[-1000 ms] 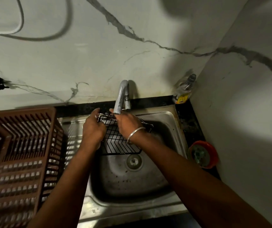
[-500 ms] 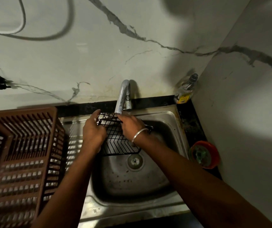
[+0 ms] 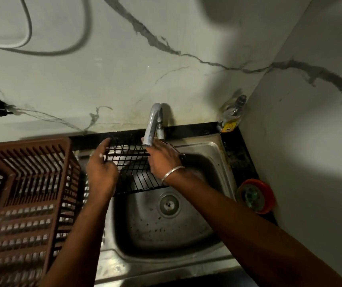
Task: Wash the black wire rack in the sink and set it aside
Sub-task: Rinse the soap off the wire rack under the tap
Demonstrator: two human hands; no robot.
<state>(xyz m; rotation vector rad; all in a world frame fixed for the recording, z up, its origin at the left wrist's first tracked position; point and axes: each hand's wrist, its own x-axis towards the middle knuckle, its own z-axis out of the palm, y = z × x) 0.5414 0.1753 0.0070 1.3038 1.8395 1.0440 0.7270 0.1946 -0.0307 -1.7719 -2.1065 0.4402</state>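
The black wire rack (image 3: 133, 171) is held over the steel sink (image 3: 211, 162), just under the spout of the curved tap (image 3: 152, 123). My left hand (image 3: 101, 170) grips the rack's left edge, fingers curled round the wire. My right hand (image 3: 162, 159), with a silver bangle at the wrist, lies over the rack's upper right part with its fingers on the wires. Whether water runs from the tap is not visible. The rack's right end is hidden behind my right hand.
A brown plastic slatted basket (image 3: 25, 195) stands on the draining board at the left. A dish-soap bottle (image 3: 231, 116) stands in the back right corner. A red bowl with a scrubber (image 3: 256, 195) sits on the black counter at the right. The drain (image 3: 168, 205) lies below the rack.
Both hands have shifted slightly on the rack. My left hand's fingers have stretched further up its left edge, and my right hand has slid along the top wires under the spout.
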